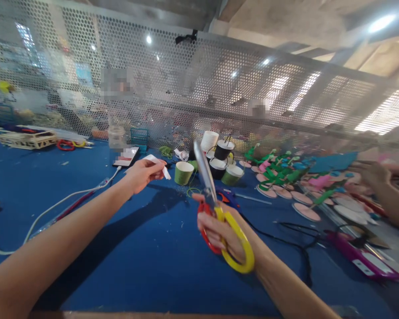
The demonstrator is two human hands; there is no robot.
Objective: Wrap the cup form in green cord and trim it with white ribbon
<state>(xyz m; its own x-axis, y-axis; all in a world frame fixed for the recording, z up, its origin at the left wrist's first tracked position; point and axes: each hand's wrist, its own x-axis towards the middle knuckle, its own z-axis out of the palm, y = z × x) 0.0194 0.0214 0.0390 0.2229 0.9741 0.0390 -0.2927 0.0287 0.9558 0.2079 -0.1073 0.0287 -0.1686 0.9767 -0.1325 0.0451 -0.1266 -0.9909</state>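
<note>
My left hand (143, 176) pinches a small white strip (166, 172), perhaps paper, above the blue table. In my right hand (224, 230) are scissors (206, 173) with one red and one yellow handle loop, blades pointing up and away and looking closed. Just past the hands stands a green paper cup (183, 173) with a pale inside. Behind the scissors is a group of small cups, among them a black cup (217, 168) and another green cup (232, 175). A blue glue gun (228, 198) lies partly hidden behind my right hand.
A plugged-in phone (126, 157) trails a white cable (49, 208) on the left. Green and pink craft pieces (279, 177) on round bases crowd the right, near another person's hand (374, 175). A purple power strip (362, 257) and black cord lie front right. A perforated metal screen (173, 75) stands behind.
</note>
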